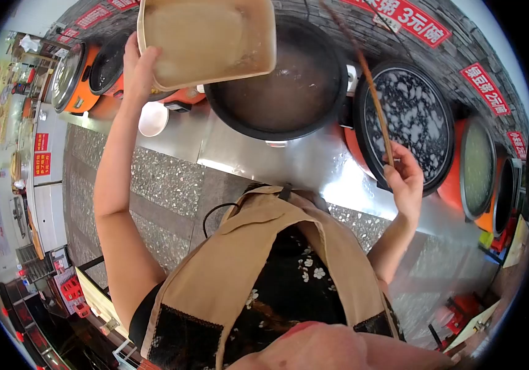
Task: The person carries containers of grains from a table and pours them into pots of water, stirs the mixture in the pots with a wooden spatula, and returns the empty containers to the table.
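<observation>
My left hand (140, 66) grips the edge of a beige rectangular plastic tub (206, 43), its thumb pressed on the near left corner. Raised and tilted, the tub overlaps the left part of a large black cooking pot (283, 92) in my view. Brownish liquid lies in that pot, with haze over it. A long thin wooden stick (373, 92) is pinched in my right hand (405, 179), pointing up and away. This hand is in front of a black-rimmed pot cover (405, 123) spotted with white droplets or foam; I cannot tell which.
A small white bowl (153, 119) stands on the steel counter (239, 145), left of the big pot. Orange cookers flank it: a lidded one (70, 77) at far left, another (475, 166) at right. Red signs (415, 21) hang on the grey brick wall behind.
</observation>
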